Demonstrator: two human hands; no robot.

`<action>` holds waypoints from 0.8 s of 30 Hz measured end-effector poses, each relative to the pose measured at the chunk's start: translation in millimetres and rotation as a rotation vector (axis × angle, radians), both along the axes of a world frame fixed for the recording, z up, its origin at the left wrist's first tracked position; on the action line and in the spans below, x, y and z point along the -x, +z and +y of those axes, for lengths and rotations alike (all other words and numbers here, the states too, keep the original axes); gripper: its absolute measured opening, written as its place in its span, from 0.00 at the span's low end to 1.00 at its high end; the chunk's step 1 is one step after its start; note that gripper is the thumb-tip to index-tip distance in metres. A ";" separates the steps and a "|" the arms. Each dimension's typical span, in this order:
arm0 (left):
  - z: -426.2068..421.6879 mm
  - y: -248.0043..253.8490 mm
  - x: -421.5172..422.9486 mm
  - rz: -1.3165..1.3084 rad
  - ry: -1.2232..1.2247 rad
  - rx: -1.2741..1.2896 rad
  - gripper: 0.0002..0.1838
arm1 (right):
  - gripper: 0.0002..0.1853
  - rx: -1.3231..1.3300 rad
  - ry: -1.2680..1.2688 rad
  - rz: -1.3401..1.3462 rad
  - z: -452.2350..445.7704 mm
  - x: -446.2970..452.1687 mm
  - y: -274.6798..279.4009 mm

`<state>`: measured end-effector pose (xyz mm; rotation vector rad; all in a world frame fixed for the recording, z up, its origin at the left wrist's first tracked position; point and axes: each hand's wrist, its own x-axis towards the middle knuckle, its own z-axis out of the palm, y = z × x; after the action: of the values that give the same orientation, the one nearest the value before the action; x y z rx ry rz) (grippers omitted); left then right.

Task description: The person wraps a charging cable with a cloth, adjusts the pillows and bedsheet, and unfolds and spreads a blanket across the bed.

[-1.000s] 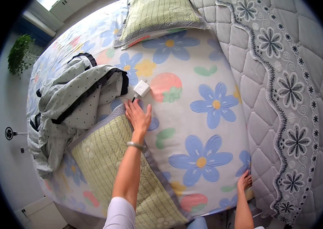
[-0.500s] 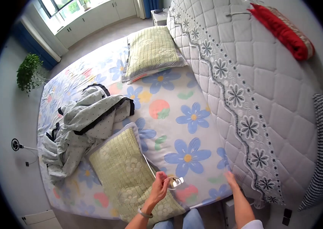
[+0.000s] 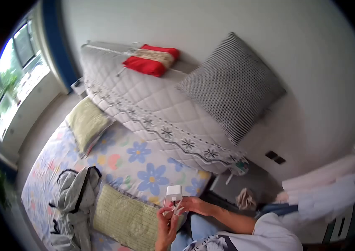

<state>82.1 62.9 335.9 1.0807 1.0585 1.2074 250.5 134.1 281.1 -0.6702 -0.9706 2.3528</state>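
Near the pillow (image 3: 121,215), the left hand (image 3: 167,222) and the right hand (image 3: 195,205) grasp the cable (image 3: 176,210) (white charger (image 3: 174,192) just above them).

We can read no words, numbers or brands. Dark print on the white short-sleeved fabric shirt (image 3: 274,232) is too blurred for us to make out, as are small dark marks on the pale draped cloth (image 3: 338,196) at right.
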 end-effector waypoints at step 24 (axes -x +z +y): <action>16.3 -69.0 -175.0 0.324 0.018 0.519 0.40 | 0.33 0.399 -0.506 -1.534 -76.3 -409.1 -419.6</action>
<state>257.1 79.2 266.8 0.8675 1.5302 0.7155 659.6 57.8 -138.6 -2.6372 -0.6091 1.2624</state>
